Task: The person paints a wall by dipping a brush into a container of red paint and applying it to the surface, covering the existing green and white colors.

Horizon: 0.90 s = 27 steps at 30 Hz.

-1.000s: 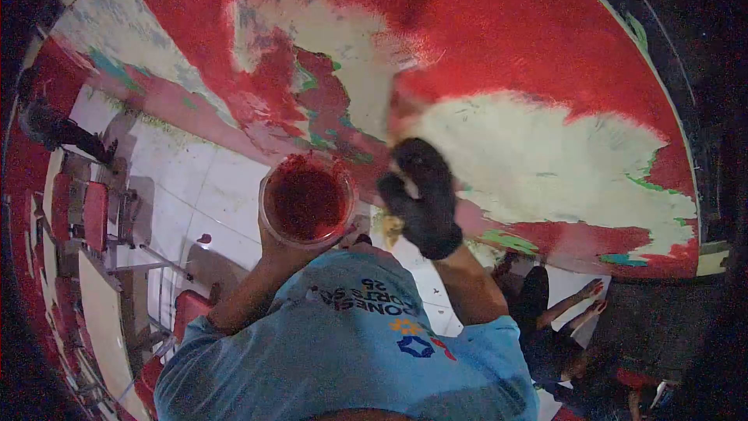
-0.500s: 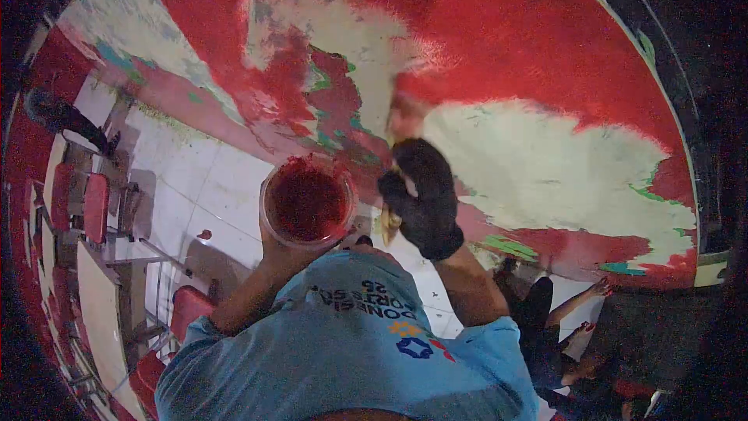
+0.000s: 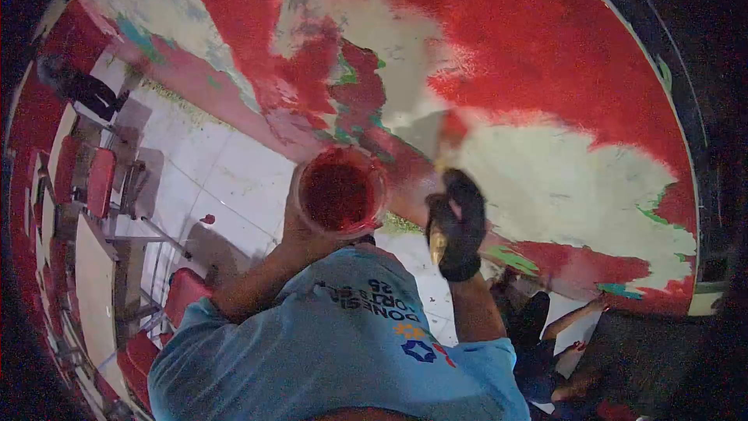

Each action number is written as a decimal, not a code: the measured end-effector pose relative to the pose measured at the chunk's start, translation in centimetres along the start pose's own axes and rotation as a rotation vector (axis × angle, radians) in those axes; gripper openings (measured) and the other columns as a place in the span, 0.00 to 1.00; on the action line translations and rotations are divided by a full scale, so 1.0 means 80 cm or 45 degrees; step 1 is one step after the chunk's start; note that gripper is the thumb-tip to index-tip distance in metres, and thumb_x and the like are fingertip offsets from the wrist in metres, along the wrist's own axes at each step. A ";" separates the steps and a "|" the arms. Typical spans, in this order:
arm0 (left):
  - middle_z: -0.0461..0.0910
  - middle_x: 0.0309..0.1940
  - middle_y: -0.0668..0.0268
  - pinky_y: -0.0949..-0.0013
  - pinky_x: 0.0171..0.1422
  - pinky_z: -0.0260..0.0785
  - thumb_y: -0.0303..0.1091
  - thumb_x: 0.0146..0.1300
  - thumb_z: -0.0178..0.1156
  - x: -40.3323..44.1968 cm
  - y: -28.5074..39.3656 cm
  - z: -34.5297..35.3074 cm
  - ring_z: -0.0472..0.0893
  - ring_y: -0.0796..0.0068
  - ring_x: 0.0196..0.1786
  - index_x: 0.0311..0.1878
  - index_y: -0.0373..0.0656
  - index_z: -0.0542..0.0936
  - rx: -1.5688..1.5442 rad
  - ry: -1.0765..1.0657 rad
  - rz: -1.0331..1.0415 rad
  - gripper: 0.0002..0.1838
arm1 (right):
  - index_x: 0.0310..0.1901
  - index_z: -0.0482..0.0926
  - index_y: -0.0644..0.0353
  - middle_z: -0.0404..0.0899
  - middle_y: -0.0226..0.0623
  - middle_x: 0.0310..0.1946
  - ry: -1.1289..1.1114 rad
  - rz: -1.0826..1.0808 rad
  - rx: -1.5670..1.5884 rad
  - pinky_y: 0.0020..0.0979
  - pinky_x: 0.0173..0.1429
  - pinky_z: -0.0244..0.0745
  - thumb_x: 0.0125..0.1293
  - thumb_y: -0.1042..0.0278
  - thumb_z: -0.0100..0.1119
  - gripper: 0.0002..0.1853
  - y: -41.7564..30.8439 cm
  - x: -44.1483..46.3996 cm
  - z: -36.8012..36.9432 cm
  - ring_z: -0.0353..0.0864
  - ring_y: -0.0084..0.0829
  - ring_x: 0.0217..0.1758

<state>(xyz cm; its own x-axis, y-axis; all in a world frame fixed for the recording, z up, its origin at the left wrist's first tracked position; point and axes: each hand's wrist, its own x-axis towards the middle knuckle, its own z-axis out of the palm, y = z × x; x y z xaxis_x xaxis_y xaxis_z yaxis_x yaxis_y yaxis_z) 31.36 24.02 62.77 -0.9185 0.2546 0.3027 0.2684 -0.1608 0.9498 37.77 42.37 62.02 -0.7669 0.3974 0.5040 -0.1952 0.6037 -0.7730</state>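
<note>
My left hand (image 3: 300, 230) is wrapped round a clear tub of red paint (image 3: 340, 192) in front of my chest. On my right hand (image 3: 458, 222) is a dark glove, and its fingers are closed on a paintbrush (image 3: 439, 243). The handle points down toward me, and the red bristle end, blurred, is at the wall (image 3: 538, 175). That wall carries bright red paint, large pale patches and streaks of green and dull pink. The brush tip is beside the left end of the big pale patch.
Red chairs (image 3: 101, 181) with pale desk tops (image 3: 95, 288) stand on the left. A person in dark clothes (image 3: 87, 95) is beyond them. Another person (image 3: 534, 320) is at the lower right, arms extended. White floor tiles (image 3: 234, 179) show below the wall.
The view has shifted, so the wall pattern appears farther right and lower. My right hand and the brush have moved right and down in view; the tub has also shifted right.
</note>
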 end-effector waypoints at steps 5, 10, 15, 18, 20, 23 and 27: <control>0.67 0.50 0.58 0.65 0.58 0.61 0.38 0.25 0.76 0.005 -0.021 -0.001 0.69 0.67 0.53 0.55 0.40 0.60 0.185 0.007 0.014 0.49 | 0.31 0.73 0.64 0.74 0.40 0.32 -0.141 0.230 0.018 0.32 0.43 0.67 0.54 0.68 0.53 0.08 -0.067 0.028 -0.021 0.72 0.38 0.35; 0.70 0.47 0.57 0.65 0.55 0.64 0.40 0.26 0.76 0.013 -0.026 0.014 0.71 0.66 0.51 0.55 0.39 0.60 0.185 -0.032 0.173 0.50 | 0.32 0.71 0.63 0.74 0.40 0.30 -0.190 -0.055 0.031 0.32 0.42 0.68 0.54 0.71 0.50 0.06 -0.135 0.066 -0.048 0.74 0.34 0.33; 0.67 0.49 0.56 0.64 0.56 0.63 0.40 0.26 0.76 0.010 -0.031 0.018 0.70 0.64 0.52 0.56 0.39 0.59 0.118 -0.057 0.141 0.50 | 0.33 0.69 0.63 0.73 0.37 0.31 -0.335 -0.458 -0.483 0.30 0.43 0.69 0.51 0.80 0.53 0.07 -0.139 0.085 -0.036 0.75 0.30 0.34; 0.66 0.50 0.56 0.63 0.56 0.62 0.40 0.26 0.75 0.008 -0.039 0.016 0.69 0.63 0.53 0.56 0.39 0.59 -0.073 -0.078 -0.058 0.51 | 0.34 0.70 0.63 0.73 0.34 0.31 -0.285 -0.148 0.053 0.29 0.43 0.70 0.50 0.82 0.55 0.09 -0.133 0.080 -0.006 0.75 0.28 0.35; 0.65 0.51 0.56 0.63 0.57 0.61 0.40 0.26 0.75 0.007 -0.041 0.015 0.68 0.62 0.53 0.56 0.39 0.59 -0.179 -0.095 -0.231 0.51 | 0.35 0.72 0.64 0.75 0.37 0.30 -0.304 0.205 0.225 0.27 0.40 0.69 0.52 0.74 0.57 0.08 -0.134 0.081 0.005 0.76 0.29 0.35; 0.66 0.50 0.55 0.63 0.57 0.60 0.41 0.25 0.75 0.008 -0.044 0.014 0.69 0.62 0.53 0.57 0.39 0.58 -0.160 -0.047 0.022 0.51 | 0.35 0.72 0.64 0.76 0.38 0.30 -0.414 0.079 -0.007 0.25 0.38 0.70 0.51 0.75 0.58 0.09 -0.128 0.089 0.010 0.77 0.28 0.33; 0.66 0.50 0.57 0.64 0.58 0.60 0.41 0.25 0.75 0.009 -0.046 0.013 0.69 0.62 0.53 0.57 0.40 0.59 -0.070 -0.077 -0.032 0.51 | 0.36 0.72 0.63 0.74 0.32 0.32 -0.450 0.153 0.060 0.24 0.43 0.69 0.53 0.80 0.56 0.09 -0.129 0.088 0.015 0.72 0.21 0.37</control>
<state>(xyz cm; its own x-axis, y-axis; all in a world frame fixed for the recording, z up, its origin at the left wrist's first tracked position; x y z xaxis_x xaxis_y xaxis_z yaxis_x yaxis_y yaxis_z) 30.06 25.80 59.58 -0.9050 0.3161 0.2845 0.2277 -0.2050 0.9519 33.67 38.10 73.06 -0.9481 0.1957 0.2506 -0.1121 0.5316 -0.8395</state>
